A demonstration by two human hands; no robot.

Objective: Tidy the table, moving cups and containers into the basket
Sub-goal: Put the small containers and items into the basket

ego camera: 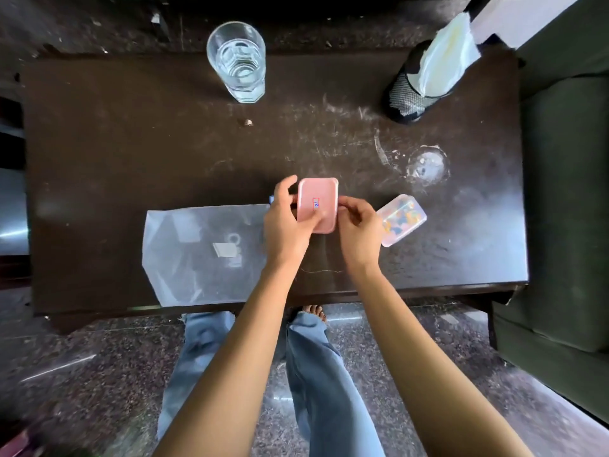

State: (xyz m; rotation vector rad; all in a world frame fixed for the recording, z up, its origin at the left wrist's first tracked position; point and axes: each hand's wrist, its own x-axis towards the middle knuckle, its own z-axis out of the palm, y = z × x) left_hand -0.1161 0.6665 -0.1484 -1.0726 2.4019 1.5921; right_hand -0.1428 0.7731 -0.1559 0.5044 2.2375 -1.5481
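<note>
Left fingers [313, 221] curled across the near left part of the pink container [318, 206], thumb up along its far left corner. Right fingers [350, 205] bent and pinching its right edge. Both the left hand [286, 225] and the right hand [357, 234] thus grip the same container, one from each side. The container is a rounded rectangle, its broad flat face turned up to the camera, with a small red-bordered sticker [316, 203] at the middle of that face. It sits over the near middle of the worktop [131, 153]; whether it rests on the surface or is lifted off it cannot be told from this view. Just right of the right hand lies a patterned piece [403, 219]: flat, translucent pink with coloured shapes, tilted; lid or shallow container, unclear. Left of the left hand a clear plastic sheet [204, 255] lies flat and reaches the near edge. At the far edge, left of centre, a glass [236, 61] stands upright, clear, with water in it. At the far right corner stands a black mesh holder [407, 97] with a white napkin [448, 51] sticking out of it. Between the holder and the patterned piece, a wet ring mark [426, 166] on the dark, scuffed surface. Below the near edge: blue jeans [326, 374], a bare foot [316, 312], speckled floor [99, 374]. Green sofa [566, 192] beside the worktop's right end.
</note>
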